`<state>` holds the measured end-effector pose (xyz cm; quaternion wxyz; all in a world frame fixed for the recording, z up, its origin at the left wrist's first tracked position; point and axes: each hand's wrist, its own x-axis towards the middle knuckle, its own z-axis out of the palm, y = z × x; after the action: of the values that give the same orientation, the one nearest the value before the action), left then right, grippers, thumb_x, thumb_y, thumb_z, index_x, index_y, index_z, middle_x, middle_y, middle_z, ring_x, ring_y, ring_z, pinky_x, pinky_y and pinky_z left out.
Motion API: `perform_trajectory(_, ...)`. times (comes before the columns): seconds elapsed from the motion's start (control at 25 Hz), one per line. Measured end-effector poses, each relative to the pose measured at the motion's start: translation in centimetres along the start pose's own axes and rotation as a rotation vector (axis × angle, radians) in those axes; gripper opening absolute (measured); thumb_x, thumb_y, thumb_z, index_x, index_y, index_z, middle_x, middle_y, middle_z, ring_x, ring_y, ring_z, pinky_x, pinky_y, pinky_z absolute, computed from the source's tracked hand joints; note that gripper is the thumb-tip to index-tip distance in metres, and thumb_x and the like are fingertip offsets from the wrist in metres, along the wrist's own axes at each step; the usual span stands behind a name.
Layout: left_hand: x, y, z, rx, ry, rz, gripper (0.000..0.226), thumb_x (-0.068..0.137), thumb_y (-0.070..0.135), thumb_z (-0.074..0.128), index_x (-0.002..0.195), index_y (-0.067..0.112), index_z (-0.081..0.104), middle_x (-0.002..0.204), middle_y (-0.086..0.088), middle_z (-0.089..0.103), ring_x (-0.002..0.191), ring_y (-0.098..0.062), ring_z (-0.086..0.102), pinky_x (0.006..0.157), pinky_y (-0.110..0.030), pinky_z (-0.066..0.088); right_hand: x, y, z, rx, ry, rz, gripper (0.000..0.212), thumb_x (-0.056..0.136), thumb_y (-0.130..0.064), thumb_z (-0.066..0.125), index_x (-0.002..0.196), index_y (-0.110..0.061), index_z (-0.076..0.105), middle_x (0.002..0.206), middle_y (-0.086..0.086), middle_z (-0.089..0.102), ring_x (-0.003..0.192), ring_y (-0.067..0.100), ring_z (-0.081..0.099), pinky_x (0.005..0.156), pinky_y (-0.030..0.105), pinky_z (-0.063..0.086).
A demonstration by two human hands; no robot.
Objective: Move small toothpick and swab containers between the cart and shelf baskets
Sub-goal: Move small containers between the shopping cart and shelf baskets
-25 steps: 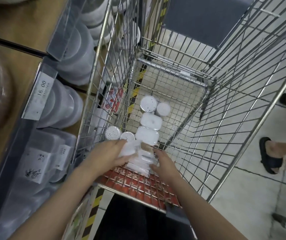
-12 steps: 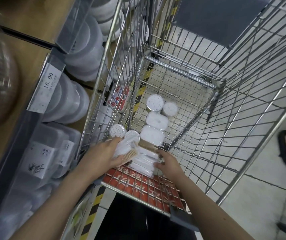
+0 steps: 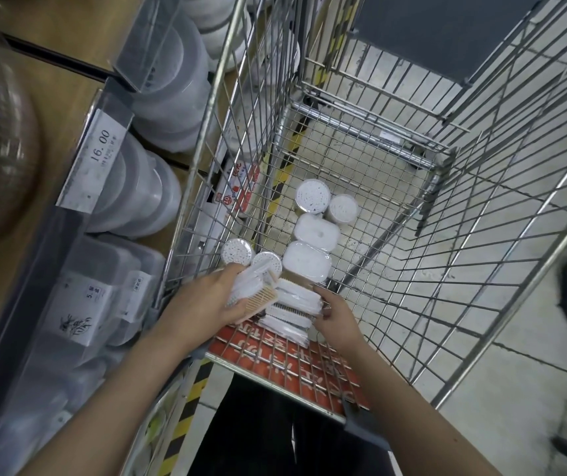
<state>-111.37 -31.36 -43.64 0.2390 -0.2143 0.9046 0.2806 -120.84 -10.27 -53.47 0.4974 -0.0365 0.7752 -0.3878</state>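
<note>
Inside the wire cart (image 3: 481, 187), the left hand (image 3: 203, 304) grips a clear toothpick box (image 3: 258, 297). At its 3 o'clock, the right hand (image 3: 335, 312) touches stacked swab packs (image 3: 292, 307) with loosely curled fingers.

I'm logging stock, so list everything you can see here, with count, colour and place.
Cart: one, silver wire, centre.
Round containers: four, white-topped, cart floor.
Rounded rectangular containers: two, white, cart floor, middle.
Flat packs: a stack, clear and white, near end of cart.
Shelf tubs: several, clear, left.
Price tag: one, white, shelf edge.
Left hand: holds white and tan packs.
Right hand: touches the stack.
</note>
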Motion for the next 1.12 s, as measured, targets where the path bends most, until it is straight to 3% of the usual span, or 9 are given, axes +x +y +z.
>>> perform_trajectory(0.16,0.0,0.0,0.0,-0.013,0.0,-0.01,0.048,0.09,0.036,0.058,0.132,0.024,0.039,0.115,0.005,0.061,0.081,-0.006,0.05,0.064,-0.02,0.038,1.1,0.7,0.8,-0.249,0.103,0.029,0.052,0.08,-0.006,0.07,0.128,-0.018,0.056,0.118,0.001,0.052,0.101,0.018,0.056,0.092,0.038,0.05)
perform_trajectory(0.32,-0.3,0.0,-0.3,-0.017,0.011,-0.006,0.046,0.09,0.037,0.057,0.13,0.024,0.04,0.113,0.007,0.06,0.081,-0.006,0.051,0.062,-0.02,0.039,0.4,0.0,0.6,-0.629,0.13,-0.108,0.055,0.083,-0.027,0.069,0.134,-0.025,0.049,0.123,-0.006,0.053,0.099,0.016,0.058,0.079,0.03,0.05)
perform_trajectory(0.4,-0.8,0.5,-1.0,-0.023,0.021,0.002,0.045,0.091,0.036,0.057,0.131,0.023,0.04,0.112,0.006,0.06,0.081,-0.007,0.051,0.06,-0.017,0.037,-1.4,-0.6,-0.3,-0.663,0.167,-0.159,0.053,0.082,-0.031,0.067,0.132,-0.026,0.051,0.117,-0.009,0.056,0.099,0.015,0.057,0.073,0.027,0.047)
perform_trajectory(0.52,-2.1,1.9,-2.7,-0.047,0.064,0.021,0.048,0.091,0.033,0.058,0.134,0.022,0.04,0.115,0.004,0.059,0.084,-0.007,0.05,0.06,-0.017,0.035,-5.0,-2.7,-2.3,-0.546,0.266,-0.205,0.041,0.08,-0.031,0.07,0.119,-0.025,0.059,0.103,-0.011,0.06,0.091,0.012,0.057,0.066,0.025,0.043)
perform_trajectory(0.64,-4.3,3.5,-5.2,-0.085,0.167,0.023,0.052,0.089,0.032,0.059,0.136,0.021,0.043,0.122,0.002,0.057,0.091,-0.012,0.053,0.07,-0.026,0.044,-9.5,-5.7,-5.0,-0.353,0.334,-0.212,0.037,0.079,-0.03,0.072,0.113,-0.024,0.059,0.097,-0.014,0.064,0.081,0.005,0.059,0.062,0.02,0.047)
perform_trajectory(0.72,-6.2,4.7,-6.8,-0.117,0.238,0.044,0.055,0.083,0.044,0.053,0.133,0.022,0.047,0.12,0.007,0.055,0.094,-0.015,0.057,0.069,-0.027,0.043,-12.3,-7.9,-6.9,-0.198,0.334,-0.255,0.031,0.079,-0.023,0.073,0.107,-0.024,0.06,0.095,-0.016,0.065,0.085,0.001,0.062,0.067,0.018,0.052)
perform_trajectory(0.84,-9.8,7.3,-9.0,-0.264,0.353,0.028,0.069,0.072,0.058,0.039,0.13,0.024,0.051,0.113,0.017,0.049,0.095,-0.007,0.053,0.069,-0.023,0.039,-16.5,-11.5,-9.5,0.033,0.308,-0.358,0.026,0.082,-0.005,0.067,0.093,-0.026,0.059,0.091,-0.007,0.067,0.085,0.011,0.066,0.066,0.022,0.055)
perform_trajectory(0.96,-14.2,10.3,-10.5,-0.435,0.523,-0.042,0.052,0.081,0.04,0.061,0.131,0.027,0.051,0.115,0.015,0.053,0.094,-0.002,0.055,0.072,-0.019,0.041,-20.1,-14.9,-11.3,0.226,0.268,-0.419,0.017,0.089,-0.001,0.06,0.096,-0.017,0.061,0.088,-0.003,0.067,0.079,0.013,0.065,0.058,0.014,0.049)
perform_trajectory(1.12,-22.0,14.5,-9.8,-0.72,0.84,-0.142,0.038,0.084,0.018,0.069,0.109,0.04,0.052,0.107,0.02,0.059,0.086,0.008,0.058,0.068,-0.011,0.045,-24.6,-18.4,-12.5,0.3,0.104,-0.477,0.013,0.095,-0.015,0.053,0.103,-0.018,0.063,0.094,0.006,0.068,0.082,0.02,0.066,0.06,0.025,0.051)
